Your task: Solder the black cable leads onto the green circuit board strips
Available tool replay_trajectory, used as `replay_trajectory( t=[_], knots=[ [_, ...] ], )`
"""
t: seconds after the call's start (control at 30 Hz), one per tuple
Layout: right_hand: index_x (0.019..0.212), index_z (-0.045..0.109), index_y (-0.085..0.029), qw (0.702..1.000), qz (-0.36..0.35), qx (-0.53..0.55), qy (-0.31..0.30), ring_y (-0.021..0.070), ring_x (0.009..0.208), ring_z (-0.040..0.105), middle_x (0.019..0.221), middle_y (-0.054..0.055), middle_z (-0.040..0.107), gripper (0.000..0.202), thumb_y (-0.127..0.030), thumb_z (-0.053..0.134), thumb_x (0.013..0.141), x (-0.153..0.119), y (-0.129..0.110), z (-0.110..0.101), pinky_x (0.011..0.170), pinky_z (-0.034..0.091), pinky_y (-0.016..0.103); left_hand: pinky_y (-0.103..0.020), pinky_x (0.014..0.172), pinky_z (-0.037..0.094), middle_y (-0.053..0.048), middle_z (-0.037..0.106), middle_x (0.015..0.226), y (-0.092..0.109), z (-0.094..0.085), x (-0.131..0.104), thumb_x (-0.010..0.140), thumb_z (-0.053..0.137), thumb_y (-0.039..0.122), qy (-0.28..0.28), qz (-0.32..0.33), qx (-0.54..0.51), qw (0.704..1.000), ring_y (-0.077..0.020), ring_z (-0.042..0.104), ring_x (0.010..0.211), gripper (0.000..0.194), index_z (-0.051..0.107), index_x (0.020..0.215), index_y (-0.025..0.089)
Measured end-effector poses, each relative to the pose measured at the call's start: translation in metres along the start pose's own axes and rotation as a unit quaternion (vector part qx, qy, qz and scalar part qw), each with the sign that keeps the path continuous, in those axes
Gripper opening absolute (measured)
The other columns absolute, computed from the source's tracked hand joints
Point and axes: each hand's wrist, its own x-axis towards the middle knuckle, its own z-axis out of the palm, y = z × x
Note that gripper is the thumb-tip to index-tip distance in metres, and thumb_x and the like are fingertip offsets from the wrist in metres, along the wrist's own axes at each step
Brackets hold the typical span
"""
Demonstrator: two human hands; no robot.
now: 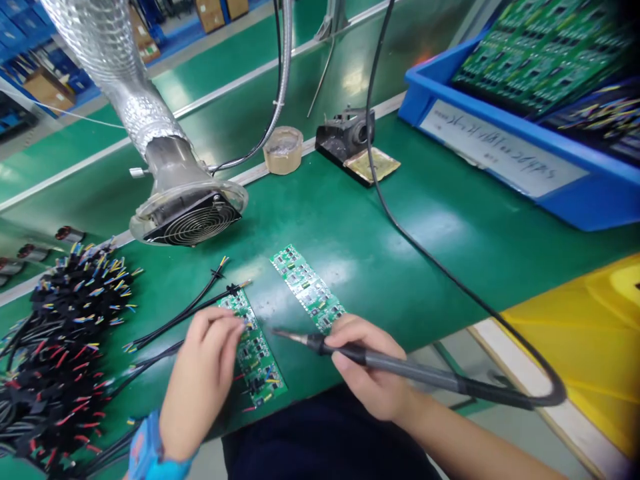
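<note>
My right hand [370,367] grips a soldering iron [390,365], its tip pointing left over the gap between two green circuit boards. Beneath my left hand [207,360] lies the nearer circuit board [257,357], which has small chips and short coloured wires on it. The left fingers are pinched at the board's left edge, around what looks like the end of a black cable [163,353]; the fingers partly hide it. The iron's tip is apart from that board. A second circuit board [305,287] rests to the right, its near end by my right hand.
Bundled black cables [65,347] with coloured ends are heaped at left. A fume extractor hood [195,217] hangs above the bench. Farther back are a tape roll [283,151] and an iron stand [347,137]. A blue bin [500,143] of boards stands right; the iron's cord [425,250] crosses the bench.
</note>
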Motion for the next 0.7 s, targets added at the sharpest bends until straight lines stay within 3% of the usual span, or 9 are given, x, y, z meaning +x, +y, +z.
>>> replay_trajectory(
  t=[0.17, 0.7],
  knots=[
    [0.076, 0.058, -0.019, 0.998, -0.018, -0.033, -0.060, 0.0117, 0.044, 0.049, 0.054, -0.001, 0.053, 0.014, -0.011, 0.049, 0.069, 0.007, -0.007, 0.000, 0.042, 0.041, 0.024, -0.033, 0.081, 0.048, -0.006, 0.049, 0.092, 0.015, 0.017, -0.023, 0.088, 0.044, 0.019, -0.074, -0.076, -0.058, 0.993, -0.0166, 0.054, 0.088, 0.008, 0.052, 0.088, 0.019],
    [0.073, 0.058, -0.021, 0.996, -0.023, -0.060, -0.069, 0.0126, 0.043, 0.051, 0.051, -0.001, 0.055, 0.014, -0.011, 0.050, 0.068, 0.008, -0.008, 0.003, 0.043, 0.044, 0.026, -0.037, 0.085, 0.049, -0.007, 0.047, 0.099, 0.016, 0.028, -0.032, 0.087, 0.046, 0.020, -0.040, -0.086, -0.044, 0.995, -0.0194, 0.054, 0.096, 0.010, 0.055, 0.086, 0.018]
  ],
)
